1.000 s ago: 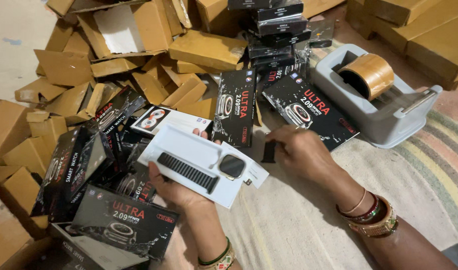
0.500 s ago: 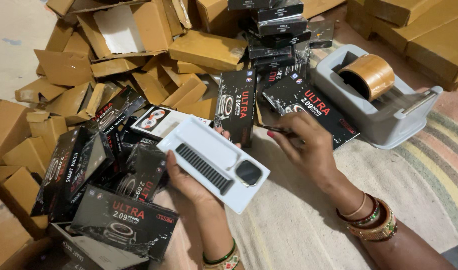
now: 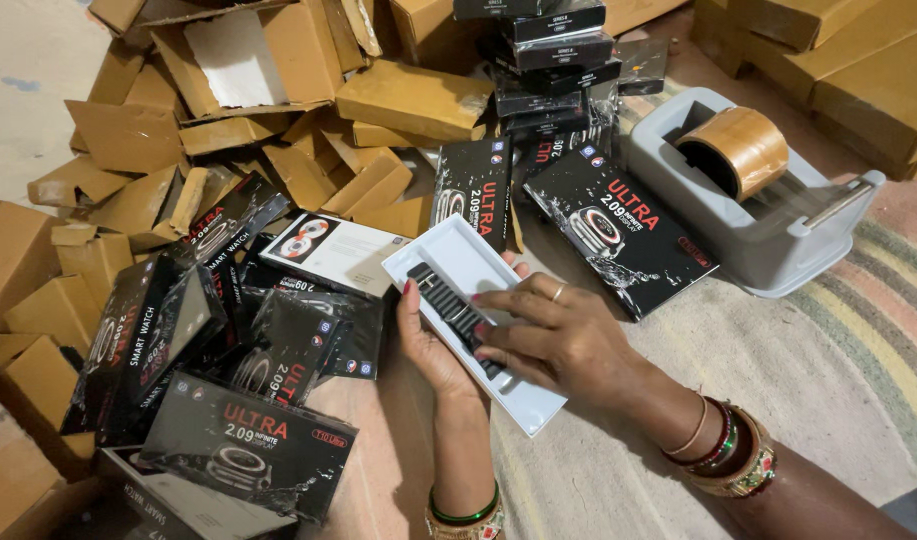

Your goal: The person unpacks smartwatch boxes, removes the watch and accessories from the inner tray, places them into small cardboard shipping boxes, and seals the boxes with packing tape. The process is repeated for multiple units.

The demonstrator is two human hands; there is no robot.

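My left hand holds a white plastic tray from beneath, its thumb on the tray's left edge. A black ribbed watch strap lies in the tray. My right hand rests on top of the tray, fingers pressed over the strap and covering the spot where the dark watch body sat. Both wrists wear bangles.
Several black watch boxes lie to the left and in a stack at the back. Brown cardboard cartons are piled behind. A grey tape dispenser with a brown tape roll stands at right on a striped mat.
My right hand has moved left from the mat onto the tray and now covers the watch. My left hand has turned the tray and shifted it to the right.
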